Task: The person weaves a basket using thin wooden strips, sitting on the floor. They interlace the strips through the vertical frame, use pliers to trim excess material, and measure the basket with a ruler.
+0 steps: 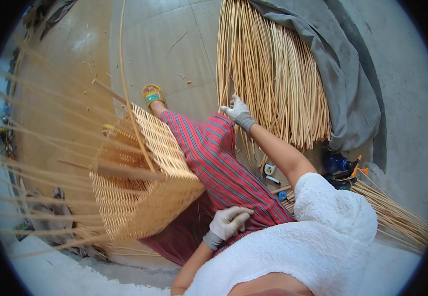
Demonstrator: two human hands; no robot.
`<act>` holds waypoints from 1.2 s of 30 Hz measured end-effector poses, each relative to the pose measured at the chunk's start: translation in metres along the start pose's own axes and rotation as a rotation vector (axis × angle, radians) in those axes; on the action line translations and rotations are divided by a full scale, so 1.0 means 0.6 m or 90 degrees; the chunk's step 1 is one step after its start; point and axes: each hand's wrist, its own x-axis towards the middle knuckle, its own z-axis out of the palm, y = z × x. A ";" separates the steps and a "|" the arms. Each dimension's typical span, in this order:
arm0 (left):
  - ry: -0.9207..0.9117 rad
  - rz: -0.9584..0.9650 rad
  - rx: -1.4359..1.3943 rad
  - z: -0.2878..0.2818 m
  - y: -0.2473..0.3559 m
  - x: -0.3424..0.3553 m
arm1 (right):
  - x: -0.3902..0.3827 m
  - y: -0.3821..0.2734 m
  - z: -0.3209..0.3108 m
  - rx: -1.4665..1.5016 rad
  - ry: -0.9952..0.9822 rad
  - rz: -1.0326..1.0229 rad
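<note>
My right hand [238, 111], in a pale glove with a grey cuff, reaches forward to the left edge of a large bundle of cane rods [273, 74]. Its fingers are closed on rods at that edge; how many is hard to make out. Near my waist, my left hand [228, 224], gloved too, lies over the red striped cloth [214, 148] on my lap. The fingers there are curled in, with no object visible in them. A partly woven cane basket [147, 207] leans tilted against my left leg, its long loose stakes fanning out to the left.
Grey cloth [339, 89] lies along the bundle's right side. A tape measure [269, 169], a blue tool [282, 196] and a dark blue object [337, 163] sit by my right arm. More cane rods [396, 214] lie at lower right. Small offcuts [189, 82] dot the floor.
</note>
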 end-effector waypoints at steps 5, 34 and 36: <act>-0.025 0.112 0.088 -0.031 -0.050 0.018 | 0.098 -0.055 0.107 -0.157 0.078 0.203; -0.041 0.096 -0.160 -0.017 -0.007 -0.021 | -0.179 -0.220 -0.345 1.086 -0.512 -0.003; -0.077 0.228 -0.346 -0.009 0.052 -0.054 | -0.201 -0.295 -0.287 1.044 -0.451 -0.061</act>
